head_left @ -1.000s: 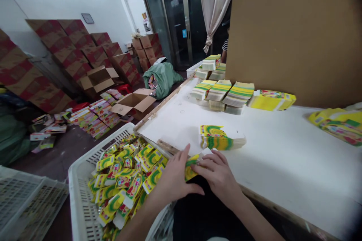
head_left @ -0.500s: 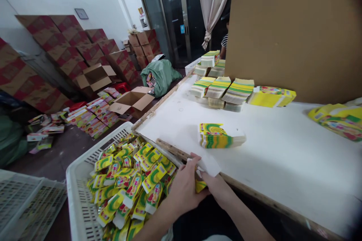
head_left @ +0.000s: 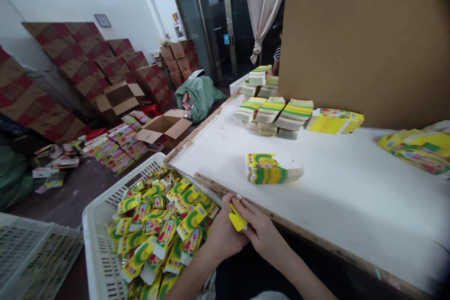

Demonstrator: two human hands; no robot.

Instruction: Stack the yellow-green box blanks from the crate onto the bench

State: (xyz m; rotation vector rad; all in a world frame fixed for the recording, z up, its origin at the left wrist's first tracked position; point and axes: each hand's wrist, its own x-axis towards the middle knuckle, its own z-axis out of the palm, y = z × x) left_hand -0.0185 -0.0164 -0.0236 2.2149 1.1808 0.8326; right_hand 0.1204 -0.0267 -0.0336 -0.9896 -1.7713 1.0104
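Note:
Between both hands, at the near edge of the white table (head_left: pixel 333 206), is a small yellow carton (head_left: pixel 237 219), partly covered by fingers. My left hand (head_left: pixel 225 232) wraps round its left side. From the right, the fingers of my right hand (head_left: pixel 258 222) press on its top and side. Beyond them on the table lies a fanned stack of flat yellow and green cartons (head_left: pixel 269 171). Left of my hands, a white plastic basket (head_left: pixel 92 243) is heaped with folded yellow cartons (head_left: pixel 165 234).
Several bundles of flat cartons (head_left: pixel 270 110) stand at the table's far side, before a large cardboard sheet (head_left: pixel 362 47). More yellow cartons (head_left: pixel 418 150) lie at right. On the floor are an opened cardboard box (head_left: pixel 165 126), a green sack (head_left: pixel 204 96) and a crate (head_left: pixel 35 253).
The carton in my hands has turned, and its white flap no longer sticks out over the table. My right hand has shifted slightly left and its fingers now lie over the carton's top.

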